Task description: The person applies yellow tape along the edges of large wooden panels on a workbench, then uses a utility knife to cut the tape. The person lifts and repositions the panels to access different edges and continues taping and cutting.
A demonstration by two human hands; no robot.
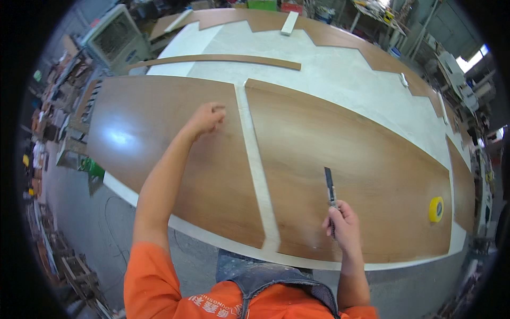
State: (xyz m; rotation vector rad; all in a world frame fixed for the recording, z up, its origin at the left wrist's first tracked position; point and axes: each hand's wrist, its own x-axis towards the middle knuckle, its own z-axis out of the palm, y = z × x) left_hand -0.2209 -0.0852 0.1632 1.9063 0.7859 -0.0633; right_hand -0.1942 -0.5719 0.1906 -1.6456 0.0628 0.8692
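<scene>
My left hand (206,118) rests with curled fingers on the left brown wood-grain sheet (159,138), close to its right edge. My right hand (342,223) grips a utility knife (330,189) whose dark blade points away from me over the right brown sheet (361,170). A pale strip of bare tabletop (256,159) runs between the two sheets.
A yellow tape roll (436,209) lies on the right sheet near its far end. A long thin brown strip (223,59) and a white block (289,23) lie on the white table (340,69) beyond. Brown panels line the far edge. A fan unit (114,36) stands at left.
</scene>
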